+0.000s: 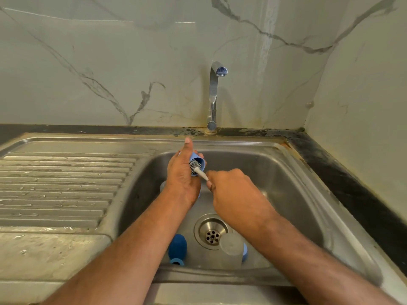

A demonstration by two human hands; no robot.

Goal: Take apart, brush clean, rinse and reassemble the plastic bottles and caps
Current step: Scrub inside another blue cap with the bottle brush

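Note:
Over the steel sink my left hand grips a light blue cap, its open side turned toward me. A small brush with grey bristles and a white handle sits inside the cap. My right hand holds the brush handle in a closed fist. On the sink floor near the front lie a dark blue bottle part with a lighter blue rim and a clear plastic bottle with a blue piece behind it. Part of another clear item shows behind my left wrist.
A chrome tap stands at the back wall above the sink; no water runs. The round drain lies between the two bottle parts. A ribbed wet draining board stretches to the left. A dark counter edge runs along the right.

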